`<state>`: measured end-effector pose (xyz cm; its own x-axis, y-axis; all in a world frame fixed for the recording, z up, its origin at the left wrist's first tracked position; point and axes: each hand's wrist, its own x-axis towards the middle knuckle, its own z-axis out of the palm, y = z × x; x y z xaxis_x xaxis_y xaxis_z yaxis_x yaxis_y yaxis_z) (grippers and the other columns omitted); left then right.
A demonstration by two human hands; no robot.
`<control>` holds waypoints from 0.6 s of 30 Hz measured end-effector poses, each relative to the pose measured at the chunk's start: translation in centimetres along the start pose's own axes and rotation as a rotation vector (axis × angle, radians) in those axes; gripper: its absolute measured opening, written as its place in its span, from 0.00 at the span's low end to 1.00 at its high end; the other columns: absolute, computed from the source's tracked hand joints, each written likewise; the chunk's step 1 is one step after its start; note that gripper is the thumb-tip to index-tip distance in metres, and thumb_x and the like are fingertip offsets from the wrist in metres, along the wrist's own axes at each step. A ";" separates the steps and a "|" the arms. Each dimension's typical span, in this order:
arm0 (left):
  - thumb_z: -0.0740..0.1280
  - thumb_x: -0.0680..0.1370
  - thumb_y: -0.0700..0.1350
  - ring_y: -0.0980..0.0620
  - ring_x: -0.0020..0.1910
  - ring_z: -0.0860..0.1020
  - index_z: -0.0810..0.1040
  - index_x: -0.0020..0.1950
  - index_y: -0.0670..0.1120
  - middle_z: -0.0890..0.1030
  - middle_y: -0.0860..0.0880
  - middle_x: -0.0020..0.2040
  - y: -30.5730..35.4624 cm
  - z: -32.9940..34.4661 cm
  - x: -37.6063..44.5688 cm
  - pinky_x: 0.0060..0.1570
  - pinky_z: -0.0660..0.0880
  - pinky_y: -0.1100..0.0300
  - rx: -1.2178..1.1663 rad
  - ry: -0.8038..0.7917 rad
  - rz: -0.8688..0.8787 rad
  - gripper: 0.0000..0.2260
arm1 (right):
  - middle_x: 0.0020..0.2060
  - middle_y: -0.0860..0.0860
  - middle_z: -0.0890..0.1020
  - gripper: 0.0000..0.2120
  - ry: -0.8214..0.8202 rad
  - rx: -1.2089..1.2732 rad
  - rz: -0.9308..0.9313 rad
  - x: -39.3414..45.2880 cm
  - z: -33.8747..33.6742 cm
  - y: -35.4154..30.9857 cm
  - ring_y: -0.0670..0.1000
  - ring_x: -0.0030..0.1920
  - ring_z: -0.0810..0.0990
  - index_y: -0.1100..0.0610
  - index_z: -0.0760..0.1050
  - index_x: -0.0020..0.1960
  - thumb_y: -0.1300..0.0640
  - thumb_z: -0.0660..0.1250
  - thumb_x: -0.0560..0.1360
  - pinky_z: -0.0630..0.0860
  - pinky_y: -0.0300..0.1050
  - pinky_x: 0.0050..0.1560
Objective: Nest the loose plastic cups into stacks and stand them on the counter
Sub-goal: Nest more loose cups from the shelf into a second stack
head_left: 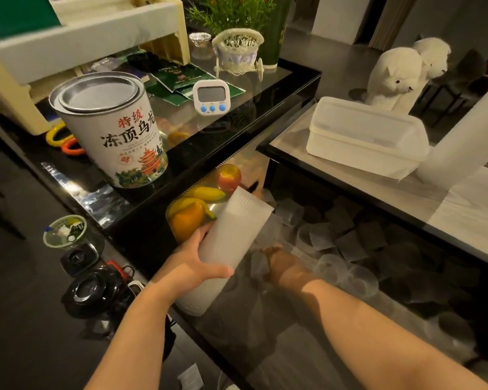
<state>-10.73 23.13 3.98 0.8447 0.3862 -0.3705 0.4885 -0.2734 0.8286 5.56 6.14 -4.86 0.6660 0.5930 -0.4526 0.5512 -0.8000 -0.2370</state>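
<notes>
My left hand (200, 257) is wrapped round a tall nested stack of cups (231, 235), thumb across the near side, fingers curled behind it, and the stack leans away from me with its open rims pointing up and forward. My right hand (279, 263) is down in the dark bin just right of the stack, among the loose cups (333, 266); it seems to be closing on a clear one, but the plastic hides my fingers, so I cannot tell how they lie. The worry, as I judge it, is that tilt: gripped at mid-height only, the stack could slip apart, or the bottom cups could drop back into the bin. Pushing a new cup in crooked could jam it or crack a thin rim. Just beyond my left hand lies fruit (189, 220); a swing of the stack could knock it. The counter (462, 220) up past my right hand already carries a lidded plastic box (364, 136), so standing room looks tight.
</notes>
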 end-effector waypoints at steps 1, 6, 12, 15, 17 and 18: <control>0.82 0.66 0.51 0.49 0.66 0.72 0.57 0.76 0.64 0.70 0.56 0.68 0.1 0.1 0.0 0.65 0.73 0.42 -0.001 -0.011 -0.003 0.47 | 0.66 0.53 0.71 0.33 0.033 0.108 0.049 -0.3 -0.1 0.7 0.57 0.66 0.74 0.50 0.66 0.73 0.53 0.74 0.71 0.71 0.49 0.67; 0.80 0.54 0.62 0.50 0.65 0.74 0.59 0.67 0.73 0.72 0.57 0.66 0.4 0.6 0.5 0.63 0.76 0.41 -0.005 -0.061 0.028 0.47 | 0.56 0.52 0.79 0.27 0.195 0.568 0.130 -3.4 -3.6 4.4 0.49 0.53 0.77 0.55 0.71 0.65 0.51 0.76 0.70 0.73 0.38 0.51; 0.83 0.62 0.51 0.52 0.64 0.73 0.60 0.71 0.68 0.71 0.58 0.65 1.3 1.3 1.5 0.63 0.76 0.45 0.031 -0.143 0.074 0.45 | 0.35 0.50 0.81 0.14 0.537 0.732 0.150 -10.2 -10.7 6.2 0.42 0.30 0.77 0.54 0.79 0.47 0.47 0.60 0.81 0.78 0.41 0.36; 0.83 0.64 0.44 0.54 0.63 0.75 0.64 0.67 0.69 0.73 0.60 0.63 2.1 1.9 1.9 0.62 0.78 0.49 0.010 -0.182 0.114 0.42 | 0.37 0.58 0.80 0.18 0.707 0.956 0.121 -12.1 -13.8 5.6 0.48 0.36 0.77 0.56 0.77 0.41 0.47 0.58 0.82 0.78 0.43 0.42; 0.83 0.63 0.45 0.54 0.61 0.76 0.65 0.67 0.70 0.74 0.60 0.63 2.4 2.3 2.0 0.59 0.79 0.50 0.020 -0.196 0.150 0.42 | 0.43 0.62 0.81 0.17 0.727 1.148 0.077 -12.5 -15.0 4.7 0.53 0.42 0.81 0.56 0.77 0.43 0.47 0.57 0.82 0.81 0.50 0.50; 0.83 0.63 0.45 0.55 0.61 0.76 0.65 0.68 0.70 0.74 0.61 0.62 2.7 2.6 2.1 0.56 0.79 0.53 0.024 -0.203 0.167 0.43 | 0.46 0.62 0.82 0.17 0.713 1.214 0.050 -12.6 -15.3 4.3 0.54 0.45 0.82 0.56 0.77 0.46 0.47 0.57 0.82 0.82 0.52 0.52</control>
<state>-7.13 20.93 4.35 0.9395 0.1498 -0.3082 0.3417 -0.3407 0.8759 7.27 -3.34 12.97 0.9812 0.1882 -0.0426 -0.0075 -0.1837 -0.9830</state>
